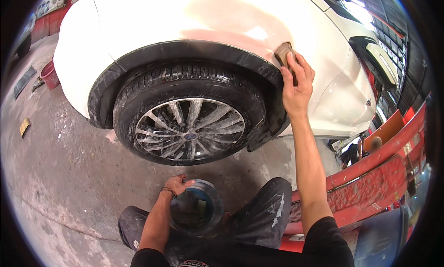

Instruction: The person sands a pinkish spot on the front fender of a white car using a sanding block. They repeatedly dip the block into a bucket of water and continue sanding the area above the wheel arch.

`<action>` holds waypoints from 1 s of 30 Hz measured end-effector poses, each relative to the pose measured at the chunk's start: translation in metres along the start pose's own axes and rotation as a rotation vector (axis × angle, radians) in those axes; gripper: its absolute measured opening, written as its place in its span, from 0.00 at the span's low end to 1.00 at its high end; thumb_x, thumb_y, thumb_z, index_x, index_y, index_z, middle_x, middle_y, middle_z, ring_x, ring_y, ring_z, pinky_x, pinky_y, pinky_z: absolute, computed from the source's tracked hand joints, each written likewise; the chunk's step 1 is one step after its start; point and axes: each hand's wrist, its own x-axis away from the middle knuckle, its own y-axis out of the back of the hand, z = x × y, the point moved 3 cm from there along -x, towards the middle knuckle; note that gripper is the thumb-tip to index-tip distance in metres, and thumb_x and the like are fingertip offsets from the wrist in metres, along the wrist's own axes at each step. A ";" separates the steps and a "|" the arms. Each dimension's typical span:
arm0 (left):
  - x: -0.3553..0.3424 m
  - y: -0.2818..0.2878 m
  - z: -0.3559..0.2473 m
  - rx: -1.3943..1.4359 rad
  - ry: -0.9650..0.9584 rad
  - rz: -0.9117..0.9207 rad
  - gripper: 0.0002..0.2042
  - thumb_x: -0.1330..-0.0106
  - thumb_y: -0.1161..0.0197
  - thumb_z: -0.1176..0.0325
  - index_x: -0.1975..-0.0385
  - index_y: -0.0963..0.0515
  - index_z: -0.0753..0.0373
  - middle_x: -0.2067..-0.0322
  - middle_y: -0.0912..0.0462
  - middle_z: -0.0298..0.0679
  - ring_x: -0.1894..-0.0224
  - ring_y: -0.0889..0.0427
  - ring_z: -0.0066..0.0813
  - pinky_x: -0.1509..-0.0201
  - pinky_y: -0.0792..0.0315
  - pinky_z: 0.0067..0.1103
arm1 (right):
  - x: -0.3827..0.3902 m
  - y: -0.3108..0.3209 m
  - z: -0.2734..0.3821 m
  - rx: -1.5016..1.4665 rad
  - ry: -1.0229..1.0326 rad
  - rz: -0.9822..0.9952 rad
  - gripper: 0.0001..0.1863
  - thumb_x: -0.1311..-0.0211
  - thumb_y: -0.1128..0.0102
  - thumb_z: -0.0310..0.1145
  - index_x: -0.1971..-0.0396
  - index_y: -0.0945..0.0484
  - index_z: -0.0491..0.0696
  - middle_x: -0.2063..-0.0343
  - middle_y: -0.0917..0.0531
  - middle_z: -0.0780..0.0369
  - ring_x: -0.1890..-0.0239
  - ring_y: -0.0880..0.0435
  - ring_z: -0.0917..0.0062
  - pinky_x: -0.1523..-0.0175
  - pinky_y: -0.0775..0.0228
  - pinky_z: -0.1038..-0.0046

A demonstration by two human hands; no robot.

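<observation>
Where the sanding block is held: against the white fender, at the lower right edge of a pinkish patch, just above the right part of the black wheel-arch trim.
Block and fingers: the block is lain over by the fingers of the right hand, its free end left showing up and to the left of them; the right hand is the nearer, the left being well apart below.
Block's axis: its long axis is slanted from upper left to lower right, the free end being pointed up and slightly left, the other end covered by the hand.
Right fingers: closed around the block, with the thumb set on its near side.
Left hand: laid on the rim of the bucket, the thumb over the edge; how firmly it is gripped cannot be told.
Wheel: a black tyre is framed by the trim, above the bucket in the view.
Concrete floor: a red tub and a yellowish block are seen at far left.
</observation>
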 end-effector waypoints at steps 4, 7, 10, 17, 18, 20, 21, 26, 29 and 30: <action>-0.010 -0.013 0.000 0.018 -0.041 -0.020 0.49 0.33 0.33 0.23 0.29 0.18 0.64 0.41 0.10 0.60 0.36 0.11 0.54 0.30 0.19 0.39 | -0.047 0.000 -0.030 -0.045 0.042 0.014 0.19 0.25 0.27 0.33 0.37 0.09 0.55 0.39 0.10 0.56 0.35 0.16 0.61 0.26 0.30 0.61; -0.013 -0.018 -0.005 0.015 -0.034 -0.022 0.49 0.33 0.33 0.23 0.30 0.18 0.65 0.41 0.10 0.60 0.36 0.11 0.54 0.30 0.19 0.39 | -0.109 -0.011 -0.060 -0.050 0.017 -0.008 0.18 0.25 0.28 0.37 0.40 0.08 0.50 0.41 0.09 0.52 0.39 0.12 0.56 0.31 0.23 0.60; -0.005 -0.011 -0.010 0.034 -0.001 -0.005 0.50 0.33 0.34 0.23 0.30 0.19 0.67 0.41 0.10 0.60 0.35 0.11 0.55 0.29 0.20 0.39 | -0.071 -0.012 -0.053 -0.050 -0.038 -0.006 0.19 0.25 0.27 0.36 0.38 0.09 0.53 0.40 0.10 0.53 0.37 0.14 0.58 0.27 0.28 0.60; -0.007 -0.011 0.000 0.035 -0.006 0.000 0.50 0.33 0.34 0.22 0.29 0.19 0.66 0.41 0.10 0.61 0.36 0.11 0.55 0.29 0.20 0.39 | -0.034 0.003 -0.030 -0.049 0.018 0.052 0.19 0.25 0.26 0.38 0.38 0.10 0.54 0.38 0.11 0.56 0.35 0.17 0.59 0.27 0.29 0.59; -0.009 -0.016 -0.007 0.045 -0.016 0.009 0.50 0.33 0.34 0.22 0.29 0.19 0.66 0.41 0.10 0.61 0.36 0.11 0.55 0.29 0.20 0.39 | -0.061 0.002 -0.044 -0.010 0.052 0.043 0.20 0.25 0.27 0.40 0.38 0.10 0.53 0.40 0.10 0.57 0.37 0.15 0.61 0.30 0.27 0.60; -0.009 -0.018 -0.012 0.021 0.002 0.017 0.50 0.34 0.34 0.22 0.29 0.19 0.66 0.41 0.10 0.61 0.36 0.11 0.54 0.29 0.20 0.39 | -0.097 -0.007 -0.064 0.026 -0.019 0.054 0.19 0.23 0.29 0.40 0.36 0.11 0.53 0.39 0.10 0.57 0.36 0.15 0.62 0.30 0.25 0.61; -0.009 -0.018 -0.013 0.009 0.012 0.018 0.50 0.34 0.33 0.22 0.28 0.19 0.66 0.41 0.10 0.61 0.36 0.11 0.54 0.29 0.20 0.39 | -0.102 -0.010 -0.066 0.079 -0.044 0.060 0.19 0.21 0.30 0.41 0.36 0.11 0.54 0.38 0.11 0.56 0.34 0.15 0.63 0.29 0.24 0.61; -0.004 -0.003 0.001 0.021 0.041 0.018 0.50 0.33 0.32 0.23 0.28 0.20 0.67 0.41 0.10 0.60 0.36 0.11 0.53 0.29 0.20 0.37 | 0.009 0.004 -0.009 0.059 0.037 0.043 0.22 0.22 0.32 0.34 0.31 0.15 0.54 0.37 0.13 0.54 0.34 0.19 0.57 0.27 0.33 0.54; -0.006 -0.004 0.004 0.050 0.031 0.026 0.50 0.33 0.33 0.23 0.28 0.20 0.67 0.40 0.10 0.59 0.36 0.11 0.53 0.28 0.21 0.37 | 0.001 0.013 -0.014 0.059 0.082 0.100 0.21 0.21 0.32 0.35 0.32 0.15 0.54 0.37 0.14 0.55 0.33 0.20 0.58 0.28 0.33 0.55; -0.011 -0.012 -0.002 0.066 0.012 0.043 0.50 0.33 0.33 0.23 0.28 0.20 0.67 0.40 0.10 0.59 0.36 0.11 0.53 0.28 0.21 0.37 | -0.024 0.015 -0.021 0.055 0.107 0.102 0.21 0.21 0.33 0.36 0.32 0.15 0.53 0.38 0.13 0.55 0.35 0.19 0.59 0.28 0.33 0.56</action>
